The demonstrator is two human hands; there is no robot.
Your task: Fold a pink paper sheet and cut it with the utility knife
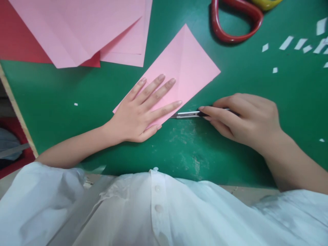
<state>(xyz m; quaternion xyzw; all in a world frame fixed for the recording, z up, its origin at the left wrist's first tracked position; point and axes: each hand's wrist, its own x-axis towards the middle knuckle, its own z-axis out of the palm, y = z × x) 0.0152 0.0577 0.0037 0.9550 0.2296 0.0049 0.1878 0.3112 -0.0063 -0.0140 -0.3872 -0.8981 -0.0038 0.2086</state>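
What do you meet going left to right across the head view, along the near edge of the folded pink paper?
Left hand flat on the folded pink paper → utility knife blade → right hand gripping the knife → small white paper scrap.

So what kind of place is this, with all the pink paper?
Probably a craft or paper-cutting table. Pink paper lies on a green cutting mat, the right hand holds a craft knife, and red-handled scissors lie nearby.
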